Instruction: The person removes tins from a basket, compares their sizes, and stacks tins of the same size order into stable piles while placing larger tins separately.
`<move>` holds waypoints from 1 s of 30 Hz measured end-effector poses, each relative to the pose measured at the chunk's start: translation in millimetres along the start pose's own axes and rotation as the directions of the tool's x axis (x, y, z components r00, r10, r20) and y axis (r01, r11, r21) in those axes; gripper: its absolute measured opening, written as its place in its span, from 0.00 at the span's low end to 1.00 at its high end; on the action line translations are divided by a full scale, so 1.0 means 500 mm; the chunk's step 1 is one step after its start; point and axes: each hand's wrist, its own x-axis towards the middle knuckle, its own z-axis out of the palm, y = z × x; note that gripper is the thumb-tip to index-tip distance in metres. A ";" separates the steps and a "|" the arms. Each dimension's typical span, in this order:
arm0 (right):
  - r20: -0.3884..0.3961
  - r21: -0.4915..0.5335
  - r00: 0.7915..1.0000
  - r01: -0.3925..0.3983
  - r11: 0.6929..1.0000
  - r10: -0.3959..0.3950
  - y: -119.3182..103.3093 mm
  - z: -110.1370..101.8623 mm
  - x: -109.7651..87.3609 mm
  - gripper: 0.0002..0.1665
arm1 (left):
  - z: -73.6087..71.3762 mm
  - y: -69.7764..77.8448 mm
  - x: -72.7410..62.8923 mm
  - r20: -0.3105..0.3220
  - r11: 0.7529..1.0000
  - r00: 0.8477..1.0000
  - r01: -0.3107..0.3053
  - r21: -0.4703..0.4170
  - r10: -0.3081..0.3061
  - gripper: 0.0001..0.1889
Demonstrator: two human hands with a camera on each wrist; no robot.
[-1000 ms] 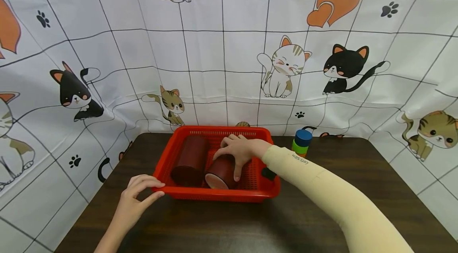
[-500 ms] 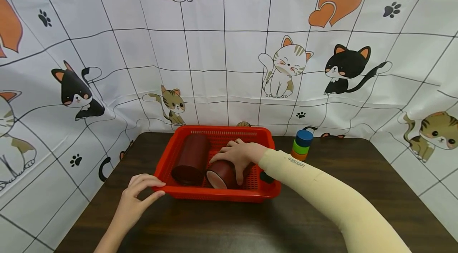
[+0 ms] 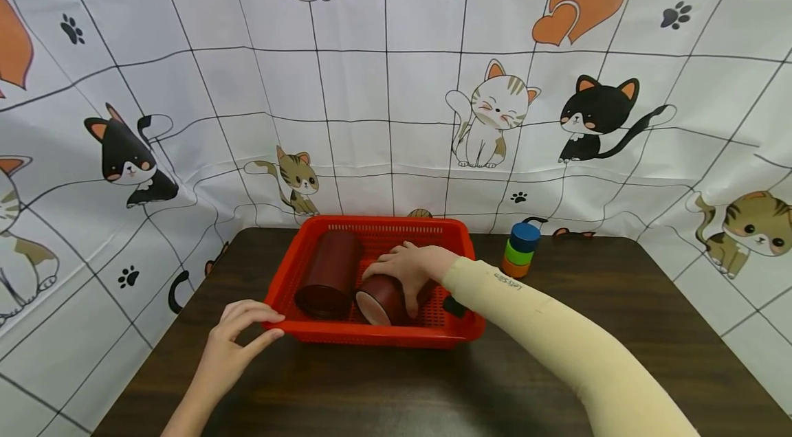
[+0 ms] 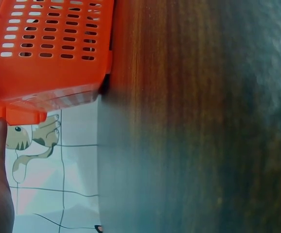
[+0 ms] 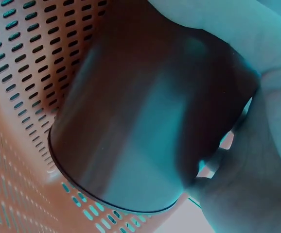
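Observation:
A red plastic basket (image 3: 371,337) with slotted walls stands on the dark wooden table. Inside it, two dark red cylinders lie on their sides. My right hand (image 3: 405,272) grips the right-hand cylinder (image 3: 388,299) from above, thumb on its near side; its pale end faces front left. In the right wrist view, this smooth cylinder (image 5: 126,121) fills the middle, with fingers curled along it. The other cylinder (image 3: 331,275) lies to the left, untouched. At the basket's front left corner, my left hand (image 3: 232,337) pinches the rim between thumb and fingers.
A small stack of blue, green and orange round pieces (image 3: 520,249) stands right of the basket. Behind the table hangs a white sheet (image 3: 421,93) printed with cats. The wooden tabletop (image 3: 346,396) stretches in front of the basket.
My right hand has settled slightly lower over the right-hand cylinder, and its wrist has shifted a little left, uncovering more of the coloured stack. The left hand stays on the rim.

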 end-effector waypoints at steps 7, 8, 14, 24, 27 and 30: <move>-0.012 0.004 1.000 -0.021 1.000 0.021 -0.004 -0.008 0.000 0.59 | -0.004 0.004 0.000 -0.006 1.000 1.000 -0.004 -0.007 0.004 0.17; -0.014 0.012 1.000 -0.024 1.000 0.024 -0.004 -0.010 0.000 0.58 | -0.004 0.005 0.000 -0.008 1.000 1.000 -0.005 -0.011 0.005 0.17; -0.038 0.129 0.999 -0.016 0.992 0.022 0.011 -0.013 -0.007 0.58 | -0.002 0.013 0.000 -0.021 0.999 0.999 -0.034 -0.024 0.033 0.18; -0.176 0.319 0.984 0.040 0.947 0.018 0.041 -0.010 -0.033 0.61 | 0.000 0.007 0.000 -0.010 1.000 1.000 -0.023 -0.018 0.023 0.18; -0.205 0.341 0.979 0.063 0.938 0.008 0.047 -0.008 -0.037 0.63 | -0.001 0.006 0.000 -0.008 1.000 1.000 -0.024 -0.011 0.024 0.18; -0.219 0.350 0.976 0.076 0.934 0.002 0.051 -0.007 -0.040 0.64 | 0.000 0.005 0.000 -0.005 1.000 1.000 -0.019 -0.007 0.019 0.17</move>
